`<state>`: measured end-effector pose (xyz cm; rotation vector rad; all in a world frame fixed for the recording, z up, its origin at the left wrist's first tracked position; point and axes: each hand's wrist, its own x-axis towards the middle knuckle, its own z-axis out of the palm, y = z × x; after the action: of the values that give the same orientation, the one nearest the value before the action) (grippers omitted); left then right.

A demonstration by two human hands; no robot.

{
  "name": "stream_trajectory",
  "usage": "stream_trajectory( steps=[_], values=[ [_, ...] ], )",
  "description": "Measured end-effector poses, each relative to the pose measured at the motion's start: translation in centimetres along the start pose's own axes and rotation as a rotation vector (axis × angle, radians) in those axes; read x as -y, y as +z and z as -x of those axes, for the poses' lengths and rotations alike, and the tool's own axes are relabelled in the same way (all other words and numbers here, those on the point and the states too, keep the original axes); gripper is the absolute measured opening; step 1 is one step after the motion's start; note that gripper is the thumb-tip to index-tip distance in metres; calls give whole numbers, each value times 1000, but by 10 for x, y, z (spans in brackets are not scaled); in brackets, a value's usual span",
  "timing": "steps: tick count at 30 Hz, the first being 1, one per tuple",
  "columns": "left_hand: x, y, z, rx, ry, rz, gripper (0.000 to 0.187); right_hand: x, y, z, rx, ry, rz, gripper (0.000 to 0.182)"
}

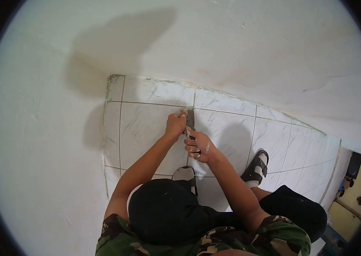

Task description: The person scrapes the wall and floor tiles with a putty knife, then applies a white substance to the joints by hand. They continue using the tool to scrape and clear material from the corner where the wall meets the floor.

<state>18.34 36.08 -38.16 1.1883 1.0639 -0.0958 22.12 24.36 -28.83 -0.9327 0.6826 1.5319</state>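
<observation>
Camouflage shirt (283, 239) nearest. Forearms (148, 155) reach forward, converging above tiled floor (144, 128). Right hand (200, 147) wrapped round scraper (190, 118) handle; left hand (176, 123) curled at blade end, grip unclear.

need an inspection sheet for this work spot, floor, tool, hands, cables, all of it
surface: white tiled floor, greenish marks along its edge by the wall
job's things: flat-bladed scraper in hand
clutter: assorted items at far right, too small to name
hands: right hand grips the scraper's handle; left hand has its thumb and fingers at the blade, grip unclear; white smears on both
cables: nothing seen
surroundings: white walls, shadows; the person wears dark sandals
</observation>
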Motion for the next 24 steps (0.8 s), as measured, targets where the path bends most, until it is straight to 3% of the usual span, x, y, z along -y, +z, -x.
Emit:
stream_trajectory(
  steps=[6,9,11,15,19,21,24],
  values=[
    [-3,-9,13,20,-108,-26,45,4,-8,2,13,60,189,28],
    [-2,-3,-1,-46,11,23,44,15,-13,-13,15,60,187,29],
    [-9,-5,-16,-54,-17,88,45,27,-17,-30,161,42,171,29],
    [-3,-6,-4,-61,-74,50,45,17,2,-12,15,83,107,29],
    [-5,-8,-8,-80,-85,23,45,21,2,-19,28,96,147,29],
    [-12,-14,-27,-127,66,90,44,37,6,-40,157,104,145,28],
    [-22,-19,-27,-138,4,150,44,36,20,-42,121,56,168,27]
  ],
)
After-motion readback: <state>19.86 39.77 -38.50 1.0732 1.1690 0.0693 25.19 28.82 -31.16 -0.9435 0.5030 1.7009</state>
